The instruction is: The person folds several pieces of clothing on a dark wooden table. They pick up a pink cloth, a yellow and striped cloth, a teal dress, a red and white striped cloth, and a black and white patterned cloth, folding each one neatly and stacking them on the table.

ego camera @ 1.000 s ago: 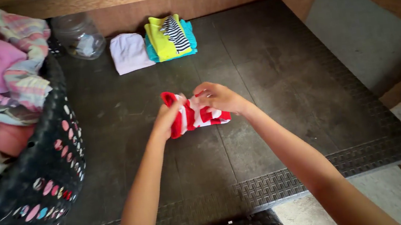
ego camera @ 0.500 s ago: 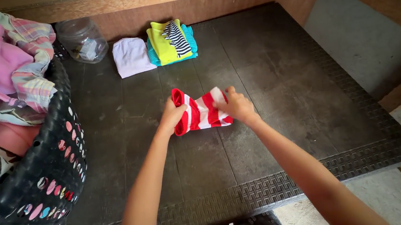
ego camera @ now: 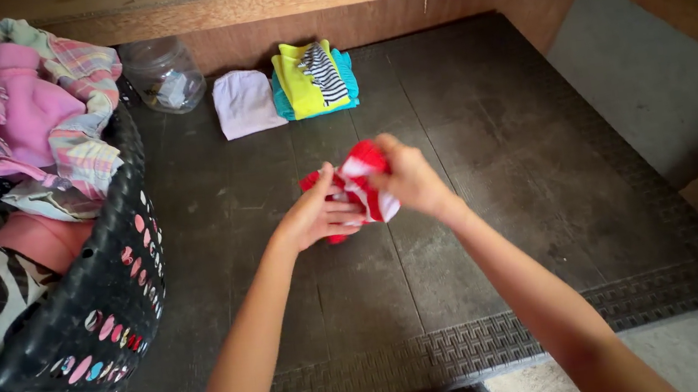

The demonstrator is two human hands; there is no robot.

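Observation:
A small red-and-white striped garment (ego camera: 358,179) is bunched between both my hands above the middle of a dark table (ego camera: 483,146). My left hand (ego camera: 316,215) holds its left side, fingers curled into the cloth. My right hand (ego camera: 411,182) grips its right side from above and covers part of it. At the back of the table lie a folded white piece (ego camera: 245,103) and a folded stack (ego camera: 314,77) of yellow, teal and black-and-white striped cloth.
A black laundry basket (ego camera: 106,294) with pink and white cut-outs stands at the left, heaped with pink, plaid and zebra-print clothes. A clear plastic jar (ego camera: 163,74) sits at the back by a wooden ledge. A concrete floor lies to the right.
The striped garment lay spread flat between my hands; now it is folded over and gathered into a smaller bundle. The camera view has shifted slightly.

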